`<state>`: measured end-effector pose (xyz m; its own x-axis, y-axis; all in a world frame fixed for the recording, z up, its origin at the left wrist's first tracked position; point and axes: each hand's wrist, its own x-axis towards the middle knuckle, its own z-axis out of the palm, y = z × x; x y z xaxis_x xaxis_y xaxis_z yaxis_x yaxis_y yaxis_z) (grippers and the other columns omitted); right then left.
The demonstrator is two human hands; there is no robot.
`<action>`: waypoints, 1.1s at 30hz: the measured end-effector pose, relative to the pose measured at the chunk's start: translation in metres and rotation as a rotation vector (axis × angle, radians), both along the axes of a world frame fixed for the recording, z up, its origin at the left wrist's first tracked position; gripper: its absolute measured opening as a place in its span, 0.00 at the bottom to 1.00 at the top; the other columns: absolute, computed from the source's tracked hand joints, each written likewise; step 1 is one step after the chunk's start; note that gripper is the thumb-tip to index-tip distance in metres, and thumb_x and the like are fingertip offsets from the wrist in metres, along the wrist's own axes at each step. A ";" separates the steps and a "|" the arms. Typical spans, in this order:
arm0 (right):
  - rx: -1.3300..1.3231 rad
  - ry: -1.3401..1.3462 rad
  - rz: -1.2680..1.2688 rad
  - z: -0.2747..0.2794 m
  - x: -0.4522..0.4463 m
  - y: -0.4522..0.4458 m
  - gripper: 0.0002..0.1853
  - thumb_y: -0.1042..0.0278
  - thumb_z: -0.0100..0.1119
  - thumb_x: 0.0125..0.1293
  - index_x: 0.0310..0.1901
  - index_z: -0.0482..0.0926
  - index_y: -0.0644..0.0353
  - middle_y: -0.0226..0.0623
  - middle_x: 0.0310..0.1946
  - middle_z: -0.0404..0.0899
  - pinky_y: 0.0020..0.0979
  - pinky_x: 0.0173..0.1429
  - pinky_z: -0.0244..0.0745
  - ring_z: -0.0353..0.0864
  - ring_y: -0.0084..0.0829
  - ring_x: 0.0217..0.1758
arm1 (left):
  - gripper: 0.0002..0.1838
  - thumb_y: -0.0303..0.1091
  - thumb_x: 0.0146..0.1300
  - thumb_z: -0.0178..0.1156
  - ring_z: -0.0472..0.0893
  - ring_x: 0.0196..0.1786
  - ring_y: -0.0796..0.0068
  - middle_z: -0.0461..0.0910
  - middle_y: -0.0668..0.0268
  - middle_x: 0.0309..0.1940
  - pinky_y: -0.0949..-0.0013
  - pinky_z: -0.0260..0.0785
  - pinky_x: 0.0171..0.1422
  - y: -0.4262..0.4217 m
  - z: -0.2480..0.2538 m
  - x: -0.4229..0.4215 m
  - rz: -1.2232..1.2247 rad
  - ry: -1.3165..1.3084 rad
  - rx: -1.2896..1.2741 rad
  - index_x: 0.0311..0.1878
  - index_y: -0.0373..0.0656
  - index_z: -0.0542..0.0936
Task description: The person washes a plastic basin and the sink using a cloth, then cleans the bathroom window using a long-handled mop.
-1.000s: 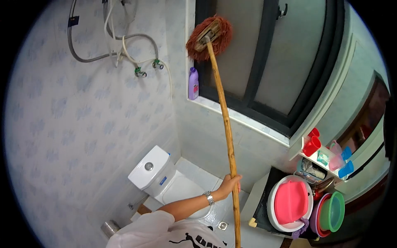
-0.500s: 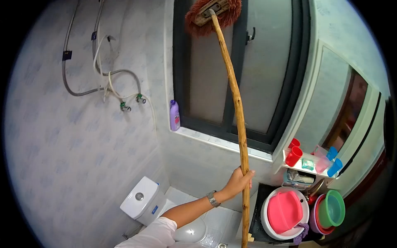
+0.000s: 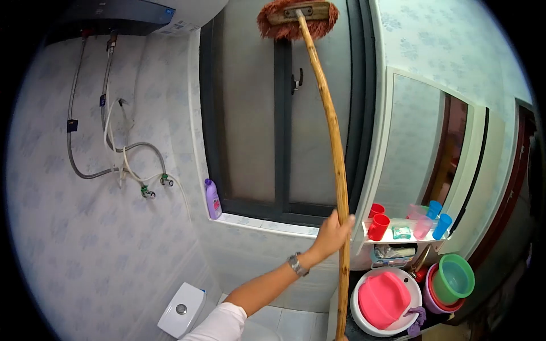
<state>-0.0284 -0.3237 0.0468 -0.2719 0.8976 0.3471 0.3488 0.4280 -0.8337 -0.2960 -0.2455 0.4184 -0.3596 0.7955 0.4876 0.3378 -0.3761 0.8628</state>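
A mop point(image 3: 336, 153) with a long wooden handle and a shaggy reddish-brown head is raised in front of the window point(image 3: 247, 113). Its head is at the top of the view, over the upper glass and frame; I cannot tell whether it touches them. My left hand point(image 3: 331, 236), with a metal watch on the wrist, is closed around the lower handle. At the bottom edge, by the handle's lower end, a sliver of skin tone shows, perhaps my right hand; its fingers are hidden.
A purple bottle point(image 3: 212, 199) stands on the sill. To the right are a mirror point(image 3: 412, 142), a shelf with cups point(image 3: 378, 227), a sink point(image 3: 364, 318) holding a pink basin point(image 3: 384, 301), and stacked basins point(image 3: 453, 278). Hoses point(image 3: 71, 150) hang at left above a toilet tank point(image 3: 182, 310).
The view has tilted upward and turned right, bringing a water heater into sight at upper left. My left hand still grips the mop, whose head stays high in front of the window.
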 end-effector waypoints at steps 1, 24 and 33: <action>-0.006 0.043 -0.008 0.023 -0.013 0.004 0.12 0.67 0.47 0.67 0.32 0.75 0.65 0.44 0.21 0.70 0.40 0.31 0.64 0.68 0.38 0.25 | 0.15 0.43 0.71 0.52 0.78 0.27 0.76 0.75 0.66 0.25 0.69 0.71 0.32 0.009 0.013 -0.004 0.000 0.009 0.051 0.38 0.40 0.68; -0.285 0.286 0.202 0.069 -0.047 0.010 0.22 0.51 0.38 0.73 0.27 0.67 0.59 0.27 0.15 0.65 0.24 0.17 0.57 0.64 0.20 0.14 | 0.21 0.48 0.74 0.43 0.75 0.22 0.76 0.73 0.64 0.21 0.68 0.69 0.26 0.059 -0.020 -0.014 -0.021 0.152 0.130 0.38 0.37 0.69; -0.172 -0.016 -0.023 -0.047 0.056 -0.088 0.22 0.52 0.42 0.72 0.28 0.73 0.61 0.30 0.17 0.66 0.34 0.26 0.60 0.65 0.28 0.21 | 0.22 0.50 0.72 0.46 0.74 0.27 0.75 0.74 0.65 0.25 0.68 0.68 0.31 -0.025 -0.139 0.045 -0.301 -0.079 -0.291 0.37 0.37 0.72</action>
<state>0.0274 -0.4112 -0.0006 -0.2549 0.9495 0.1831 0.3708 0.2709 -0.8883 -0.2507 -0.2705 0.2791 -0.1180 0.9711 0.2074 0.1786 -0.1847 0.9664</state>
